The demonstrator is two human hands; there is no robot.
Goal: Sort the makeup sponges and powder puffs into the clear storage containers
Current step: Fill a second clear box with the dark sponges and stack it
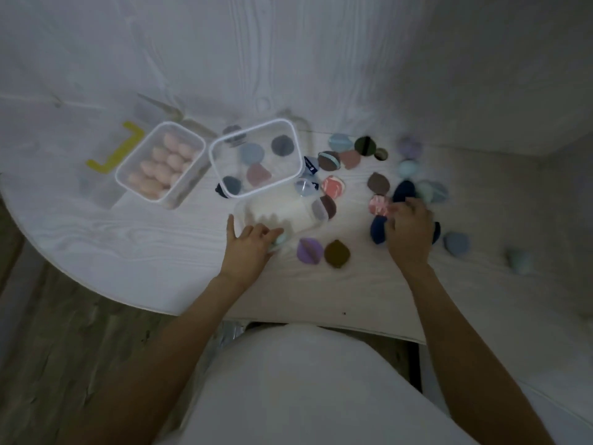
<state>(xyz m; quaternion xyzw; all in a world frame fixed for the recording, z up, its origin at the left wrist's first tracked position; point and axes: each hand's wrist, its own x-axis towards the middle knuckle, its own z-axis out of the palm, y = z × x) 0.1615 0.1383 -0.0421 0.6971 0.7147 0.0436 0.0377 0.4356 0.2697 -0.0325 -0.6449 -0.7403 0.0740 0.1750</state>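
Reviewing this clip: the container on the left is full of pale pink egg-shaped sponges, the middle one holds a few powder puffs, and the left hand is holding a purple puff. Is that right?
Not quite. In the head view the left hand holds a mint-green sponge, not a purple puff; the purple puff lies untouched on the table. The left container of pink sponges and the middle container are as you say.

the table [128, 245] is pale, matt wood grain. the containers [253, 157] are clear, glossy plastic with smooth white rims. the pink sponges [160, 168] look soft, matt foam; the scattered puffs [335, 253] look velvety, dull cloth.
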